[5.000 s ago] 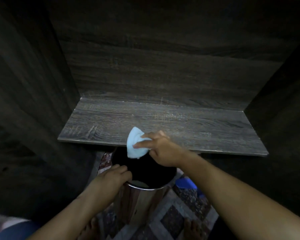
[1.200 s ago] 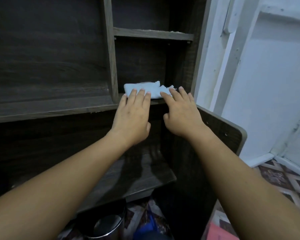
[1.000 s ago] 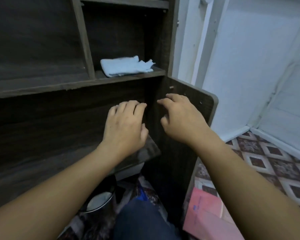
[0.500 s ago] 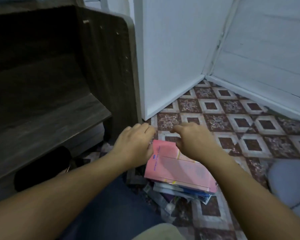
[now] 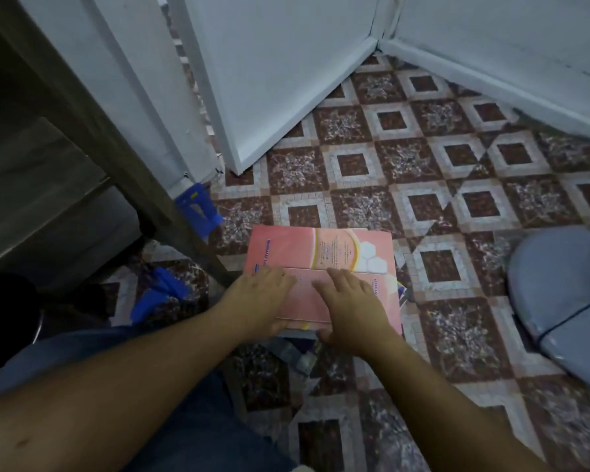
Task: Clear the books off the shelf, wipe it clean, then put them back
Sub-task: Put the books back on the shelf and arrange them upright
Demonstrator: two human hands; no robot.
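The left hand [image 5: 263,301] and right hand [image 5: 353,310] lie side by side, fingers flat on the pink book [image 5: 321,252] topping a pile [image 5: 402,291] on the floor [image 5: 457,165]. The shelf [image 5: 48,172] stands left of the hands.

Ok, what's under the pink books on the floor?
Thin slivers of other books poke out at the right edge of the pink books, on the tiled floor. The left hand and right hand lie on top. How many are underneath is covered.

The pink book [image 5: 321,250] under the left hand [image 5: 263,298] and right hand [image 5: 351,308] bears blue lettering [image 5: 265,254] and small print [image 5: 331,248] beyond the fingertips. None is sharp enough to read.
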